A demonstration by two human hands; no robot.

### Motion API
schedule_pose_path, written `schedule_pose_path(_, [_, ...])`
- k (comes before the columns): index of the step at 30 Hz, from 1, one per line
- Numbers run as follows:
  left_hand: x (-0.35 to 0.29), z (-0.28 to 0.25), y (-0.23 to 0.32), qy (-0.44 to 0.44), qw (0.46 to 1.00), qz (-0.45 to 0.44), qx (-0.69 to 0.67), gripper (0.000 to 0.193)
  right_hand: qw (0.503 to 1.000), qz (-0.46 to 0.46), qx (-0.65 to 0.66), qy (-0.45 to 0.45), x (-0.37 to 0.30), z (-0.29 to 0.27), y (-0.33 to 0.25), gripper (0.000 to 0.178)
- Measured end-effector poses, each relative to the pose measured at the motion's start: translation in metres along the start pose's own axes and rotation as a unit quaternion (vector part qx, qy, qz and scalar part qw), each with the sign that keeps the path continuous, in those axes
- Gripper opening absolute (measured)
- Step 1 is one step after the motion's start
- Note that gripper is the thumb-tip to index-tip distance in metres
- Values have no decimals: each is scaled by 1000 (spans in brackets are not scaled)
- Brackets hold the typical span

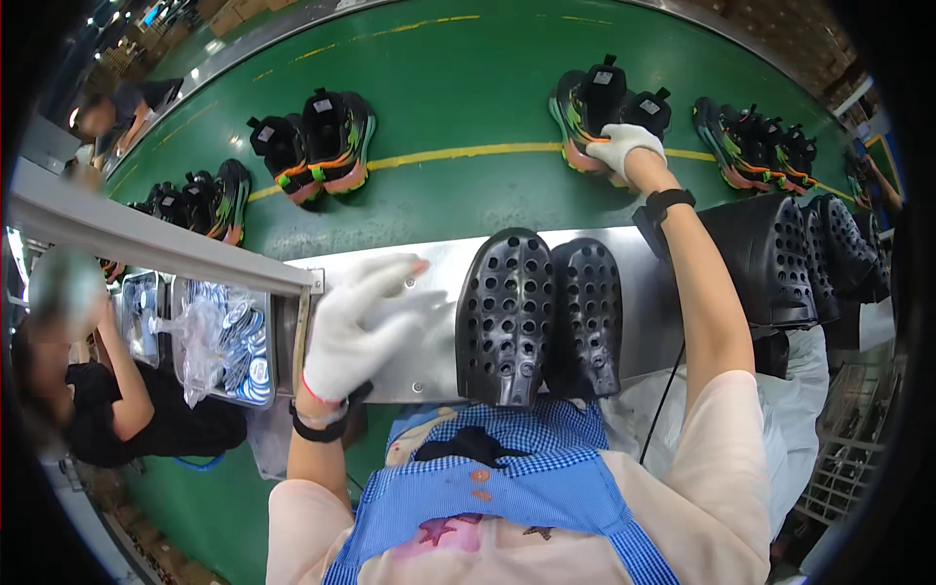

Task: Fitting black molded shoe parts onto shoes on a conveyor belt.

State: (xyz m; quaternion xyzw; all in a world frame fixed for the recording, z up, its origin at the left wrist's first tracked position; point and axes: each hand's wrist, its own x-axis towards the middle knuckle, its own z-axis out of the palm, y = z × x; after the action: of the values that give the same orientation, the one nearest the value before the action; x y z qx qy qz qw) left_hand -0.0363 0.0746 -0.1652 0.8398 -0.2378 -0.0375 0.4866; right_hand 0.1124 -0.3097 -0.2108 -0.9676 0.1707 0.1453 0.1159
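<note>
My left hand (pixel 356 331), in a white glove with a fingertip bare, hovers over the silver metal ledge (pixel 419 375), fingers spread and holding nothing. My right hand (pixel 626 154), also gloved, reaches far out to a pair of black sneakers with orange and green trim. Its fingers close on the near end of the left sneaker (pixel 593 97); the right sneaker (pixel 647 109) is partly behind the hand. On the ledge between my arms stand two black, sole-shaped forms full of holes, a left form (pixel 507 317) and a narrower right form (pixel 587 322).
A green belt (pixel 439 195) with a yellow line carries more sneakers (pixel 317 141) at left and others (pixel 756 146) at right. More black forms (pixel 770 263) stand beside my right arm. A tray of blue-and-white pieces (pixel 249 341) lies left, near a seated person (pixel 117 390).
</note>
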Motion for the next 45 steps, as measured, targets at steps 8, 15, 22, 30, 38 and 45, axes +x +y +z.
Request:
schedule_pose_path(8, [2,16,63,-118,977,126,123,76,997,-69,-2,-45,-31,1,-32,40])
schedule_pose_path(15, [2,16,80,-146,963,156,166,62,950,-274,59,140,-53,0,-20,27])
schedule_pose_path(22, [-3,-13,90,-147,972,172,70,63,886,-309,340,54,-175,-48,-48,22])
schedule_pose_path(30, [37,-24,117,64,959,270,62,71,567,-321,736,-184,-241,-69,-74,32])
schedule_pose_path(38, [76,-9,105,-101,774,133,-610,72,615,-686,349,174,-215,-74,-71,26])
schedule_pose_path(45, [95,-9,89,39,783,102,-613,24,839,-369,398,38,-212,-85,-78,31])
